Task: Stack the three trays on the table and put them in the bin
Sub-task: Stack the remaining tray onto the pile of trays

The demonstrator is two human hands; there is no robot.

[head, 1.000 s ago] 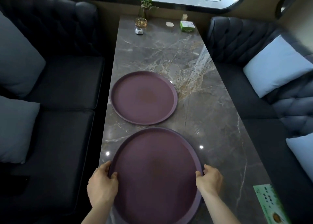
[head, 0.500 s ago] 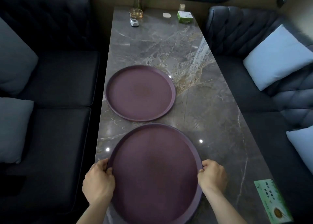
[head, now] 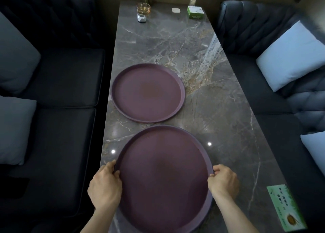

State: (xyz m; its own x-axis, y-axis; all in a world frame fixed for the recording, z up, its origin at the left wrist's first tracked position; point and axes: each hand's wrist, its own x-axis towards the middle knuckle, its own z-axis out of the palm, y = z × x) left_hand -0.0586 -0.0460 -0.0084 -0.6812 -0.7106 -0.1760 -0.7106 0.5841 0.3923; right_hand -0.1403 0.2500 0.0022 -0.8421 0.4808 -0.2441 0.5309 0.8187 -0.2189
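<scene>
- Now both hands clamp the near tray (head: 163, 180) at its rim: left hand (head: 105, 186) on the left edge, right hand (head: 223, 180) on the right edge, thumbs over the lip.
- Near tray sits at the front of the marble worktop (head: 219, 109), its near edge looks to hang past the worktop's end.
- Far tray (head: 148, 92) lies flat further up the worktop, apart from the near one, left of centre.
- Only two trays visible; whether the near one is a stack, can't tell.
- Versus half a second ago: grip unchanged, both trays in the same spots; the view tilted down slightly.
- Green card (head: 285, 209) at the front right corner, green box (head: 195, 12) at the far end.
</scene>
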